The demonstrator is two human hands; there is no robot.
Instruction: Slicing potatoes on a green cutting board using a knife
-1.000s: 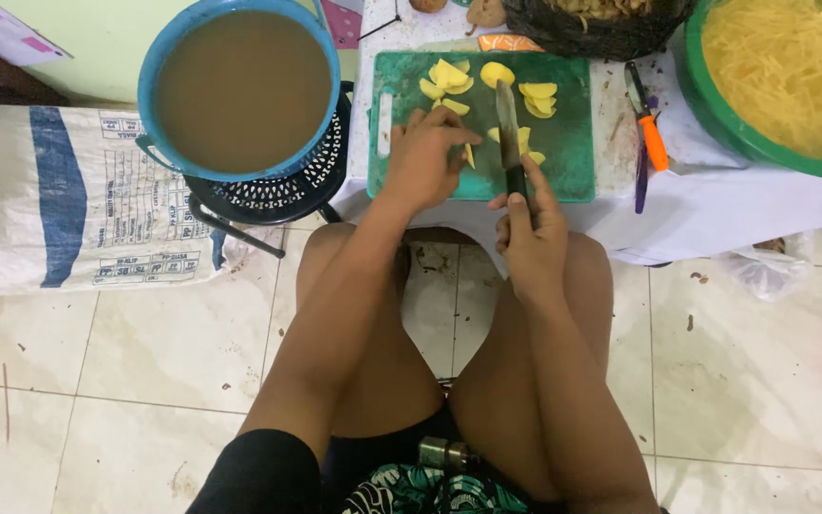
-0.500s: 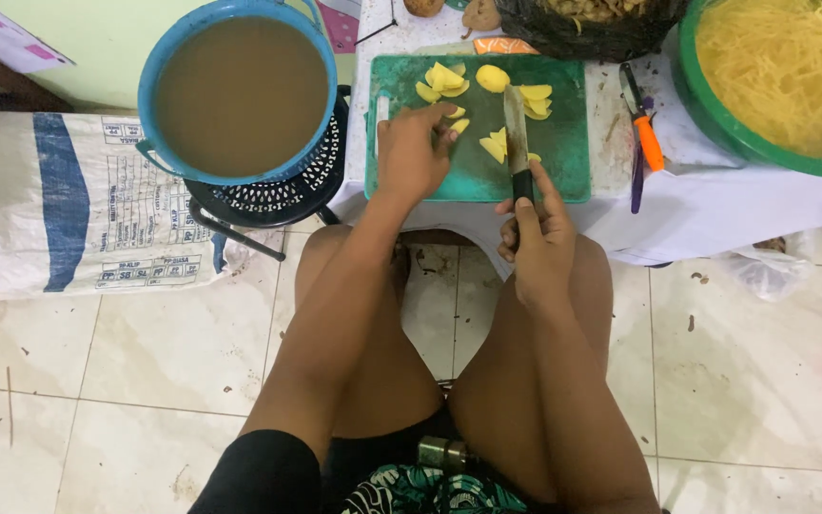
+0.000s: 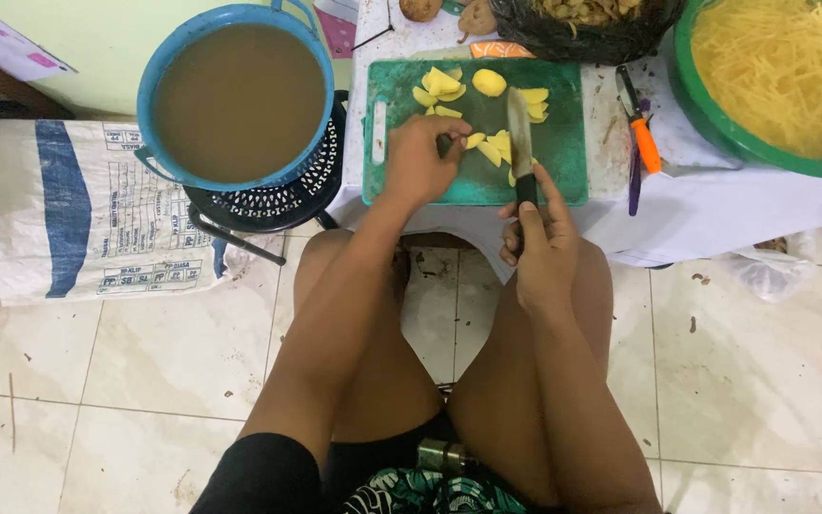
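A green cutting board (image 3: 554,152) lies on the white-covered table and carries yellow potato pieces (image 3: 441,84). My left hand (image 3: 420,162) rests on the board with its fingertips curled on a small stack of potato slices (image 3: 490,145). My right hand (image 3: 544,243) grips the black handle of a kitchen knife (image 3: 520,128), whose blade lies across the board just right of that stack, pointing away from me. My bare knees are below the table edge.
A blue bucket of brown water (image 3: 240,95) sits on a black stool at left. A green basin of yellow strips (image 3: 782,76), an orange-handled peeler (image 3: 647,138), a black bag of peelings (image 3: 587,24), a white sack (image 3: 78,209) and tiled floor surround me.
My left hand went to the loose pieces at upper left, then came back right and closed on slices beside the blade. The knife shifted slightly right.
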